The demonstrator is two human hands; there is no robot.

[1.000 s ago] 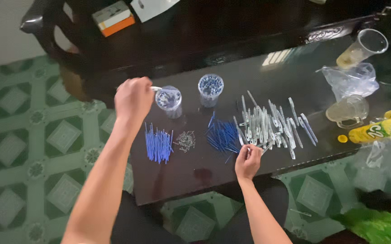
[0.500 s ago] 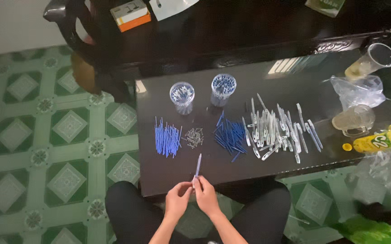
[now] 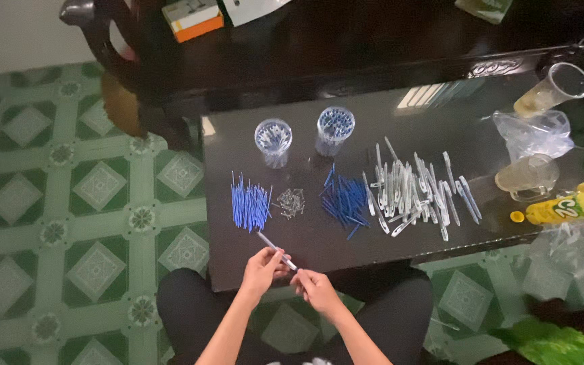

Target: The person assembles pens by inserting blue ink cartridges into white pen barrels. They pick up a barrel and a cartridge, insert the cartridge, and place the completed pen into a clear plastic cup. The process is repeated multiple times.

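My left hand [image 3: 261, 269] and my right hand [image 3: 315, 289] meet at the near edge of the dark glass table [image 3: 319, 247], both gripping a clear pen barrel [image 3: 275, 249] that points up and left. Just beyond lie a row of blue refills [image 3: 249, 205], a small heap of metal springs [image 3: 290, 203], a pile of dark blue pen parts [image 3: 345, 199] and a spread of clear pen barrels [image 3: 413, 189]. Two clear plastic cups stand behind them, the left cup [image 3: 273, 141] and the right cup [image 3: 334, 130], each holding small parts.
At the right are a tilted plastic cup [image 3: 554, 88], a crumpled clear bag [image 3: 534, 132], a glass mug [image 3: 525, 177] and a yellow bottle [image 3: 571, 205] lying down. A dark wooden chair [image 3: 136, 61] and an orange box [image 3: 192, 18] are behind. Green patterned floor tiles [image 3: 69, 203] lie left.
My left hand came back from the left cup and my right hand from the clear barrels. Both now hold one pen barrel at the table's near edge, tilted from upright to slanting left.
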